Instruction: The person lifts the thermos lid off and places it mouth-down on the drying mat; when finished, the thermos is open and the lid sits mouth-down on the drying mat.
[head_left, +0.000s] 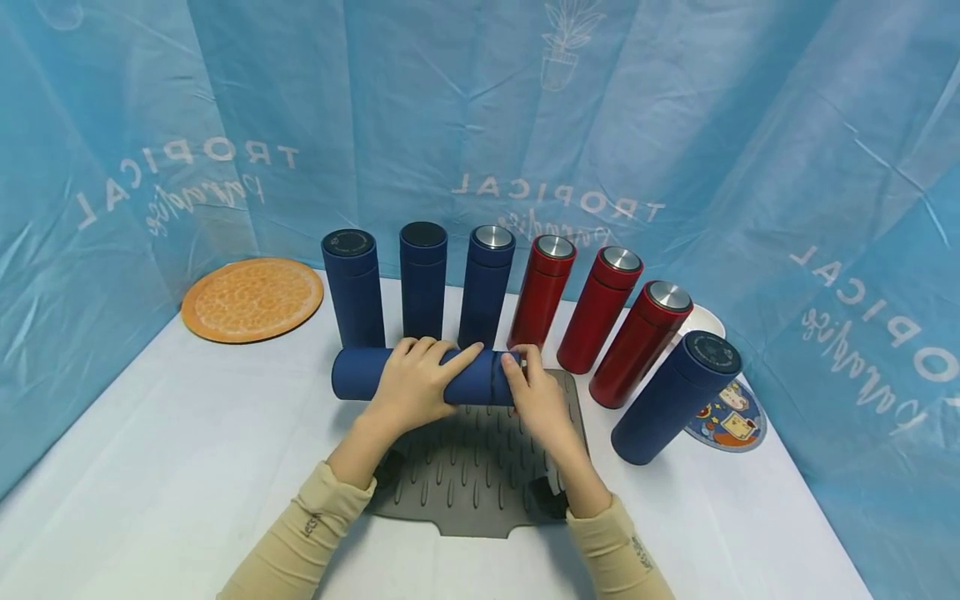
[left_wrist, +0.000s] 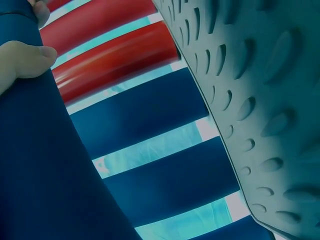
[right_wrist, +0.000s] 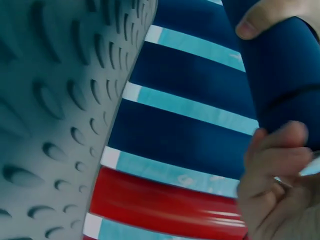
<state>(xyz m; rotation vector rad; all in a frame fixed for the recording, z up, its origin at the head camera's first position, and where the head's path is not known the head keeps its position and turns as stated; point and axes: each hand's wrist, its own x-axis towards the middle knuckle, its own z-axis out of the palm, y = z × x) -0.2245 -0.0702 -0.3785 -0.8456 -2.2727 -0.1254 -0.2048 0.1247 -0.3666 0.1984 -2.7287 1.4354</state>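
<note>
A blue thermos bottle lies level across both hands, above the far part of a grey ridged mat. My left hand grips its body from above, thumb along the near side; that thumb shows in the left wrist view. At the bottle's right end, my right hand holds the lid, just past the dark seam around the bottle. In the right wrist view the right hand's curled fingers wrap the lid end, and the left thumb presses the body.
Behind stand three blue bottles and three red bottles, with another blue bottle at the right. An orange round mat lies back left. A patterned coaster and a white dish sit behind the right-hand bottles. Blue curtains edge the white table.
</note>
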